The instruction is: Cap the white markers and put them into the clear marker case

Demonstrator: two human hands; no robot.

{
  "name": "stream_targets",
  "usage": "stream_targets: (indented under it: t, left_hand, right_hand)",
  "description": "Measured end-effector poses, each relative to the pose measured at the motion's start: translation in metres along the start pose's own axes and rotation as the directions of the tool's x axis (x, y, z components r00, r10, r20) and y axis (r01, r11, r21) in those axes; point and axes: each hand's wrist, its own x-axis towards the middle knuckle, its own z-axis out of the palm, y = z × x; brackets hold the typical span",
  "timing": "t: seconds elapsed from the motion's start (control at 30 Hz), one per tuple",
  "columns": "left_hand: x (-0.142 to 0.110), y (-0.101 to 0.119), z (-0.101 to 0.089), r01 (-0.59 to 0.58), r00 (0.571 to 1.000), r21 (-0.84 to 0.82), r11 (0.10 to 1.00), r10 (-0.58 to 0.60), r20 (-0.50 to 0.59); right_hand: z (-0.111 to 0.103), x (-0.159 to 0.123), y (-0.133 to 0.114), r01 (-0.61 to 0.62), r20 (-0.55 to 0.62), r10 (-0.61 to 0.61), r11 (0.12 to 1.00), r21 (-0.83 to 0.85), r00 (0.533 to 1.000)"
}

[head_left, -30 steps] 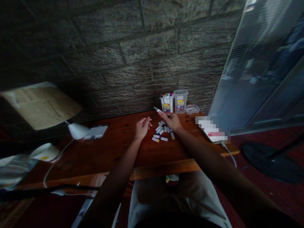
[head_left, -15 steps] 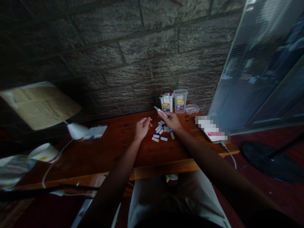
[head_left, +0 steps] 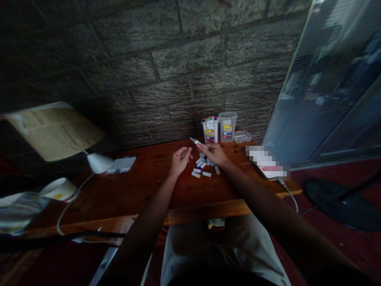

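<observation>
My right hand is closed round a white marker, whose narrow grey tip points up and left. My left hand is level with it on the left, its fingers curled in and the thumb against them. A small red spot shows at those fingers; whether they hold something is too small to tell. Below and between the hands lies a loose heap of short white marker caps with coloured ends, partly covered by my right hand. Further left, several white markers lie side by side in a row.
Against the wall stand a clear tub full of markers, a taller clear tub and a shallow clear lid. A pixelated white device with a cable is at right. A lamp and paper cup stand at left.
My right hand has moved the marker slightly left and down, so its tip is nearer my left hand. The whole view has shifted a little.
</observation>
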Motion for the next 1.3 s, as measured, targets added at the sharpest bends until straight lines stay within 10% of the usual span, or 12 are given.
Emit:
stream_targets:
  t: [0.17,0.53,0.9,1.3]
  left_hand:
    - [-0.004,0.0,0.003,-0.004,0.992,-0.047,0.999,0.01,0.125]
    - [-0.004,-0.002,0.005,-0.044,0.989,-0.027,0.999,0.047,0.137]
    - [-0.002,-0.006,0.004,-0.076,0.992,-0.034,0.996,0.08,0.102]
    - [-0.003,-0.007,0.004,-0.031,0.993,0.016,0.999,0.029,0.113]
  right_hand:
    - [0.002,0.004,0.009,0.19,-0.033,-0.192,0.98,-0.062,0.981]
    - [0.002,0.008,0.012,0.177,0.031,-0.182,0.977,0.114,0.983]
    - [0.006,0.007,0.006,-0.056,0.056,0.031,0.852,0.52,0.998]
    - [0.003,0.003,-0.007,-0.174,0.103,0.141,0.808,0.563,0.985]
